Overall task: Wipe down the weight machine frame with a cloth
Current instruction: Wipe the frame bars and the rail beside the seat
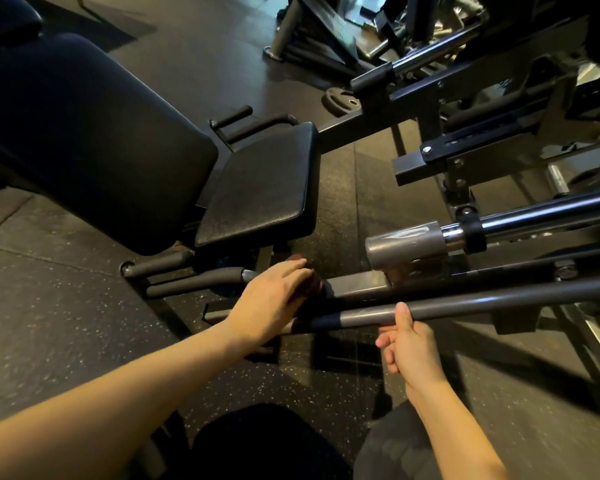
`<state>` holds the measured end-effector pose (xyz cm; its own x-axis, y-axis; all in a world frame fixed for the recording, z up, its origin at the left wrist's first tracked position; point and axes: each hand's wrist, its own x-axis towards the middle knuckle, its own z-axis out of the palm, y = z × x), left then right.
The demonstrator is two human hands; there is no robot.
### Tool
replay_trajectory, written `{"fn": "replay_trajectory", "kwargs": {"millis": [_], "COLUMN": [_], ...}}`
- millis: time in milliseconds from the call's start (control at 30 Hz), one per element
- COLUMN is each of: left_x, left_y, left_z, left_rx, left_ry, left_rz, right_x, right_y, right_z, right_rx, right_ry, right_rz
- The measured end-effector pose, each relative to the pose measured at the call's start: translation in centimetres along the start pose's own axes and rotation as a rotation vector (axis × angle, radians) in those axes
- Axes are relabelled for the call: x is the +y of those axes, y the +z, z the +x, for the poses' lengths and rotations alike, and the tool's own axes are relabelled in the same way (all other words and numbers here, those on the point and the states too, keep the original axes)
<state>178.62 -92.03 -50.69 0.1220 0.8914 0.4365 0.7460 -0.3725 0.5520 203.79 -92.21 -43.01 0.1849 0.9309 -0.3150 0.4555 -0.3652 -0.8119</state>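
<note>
My left hand (271, 296) lies with fairly straight fingers on a dark reddish-brown cloth (313, 285). It presses the cloth onto the low flat grey rail (359, 284) of the weight machine frame, just below the seat. My right hand (409, 344) is under a long grey round bar (482, 306) that runs to the right. Its thumb rests against the bar, and its fingers are loosely curled below it and hold nothing. Most of the cloth is hidden under my left fingers.
A black padded seat (257, 185) and backrest (84, 133) stand on the left. A silver sleeve (406, 244) on chrome rods juts in from the right, above the rail. A weight plate (342, 102) lies on the speckled rubber floor (66, 306). More machine frames crowd the top right.
</note>
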Motion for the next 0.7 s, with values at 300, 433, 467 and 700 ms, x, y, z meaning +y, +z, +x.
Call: {"fn": "replay_trajectory", "kwargs": {"millis": [300,433,467,700], "left_x": [4.0,7.0,7.7,11.5], "left_y": [3.5,1.1,0.4,3.2], "left_z": [-3.8,-3.8,-3.2,1.8], "left_rx": [0.126,0.138,0.147,0.231], "left_ry": [-0.353,-0.403,-0.406,-0.227], "left_rz": [-0.140,-0.419,-0.476,-0.484], "right_x": [0.0,-0.3,-0.4,-0.6], "right_y": [0.3,0.0,0.0,-0.2], "right_z": [0.1,0.0,0.0,-0.1], "right_rx": [0.018,-0.004,-0.010,-0.009], "right_ry": [-0.002,0.014,0.020,0.018], "right_rz": [0.022,0.022,0.026,-0.007]}}
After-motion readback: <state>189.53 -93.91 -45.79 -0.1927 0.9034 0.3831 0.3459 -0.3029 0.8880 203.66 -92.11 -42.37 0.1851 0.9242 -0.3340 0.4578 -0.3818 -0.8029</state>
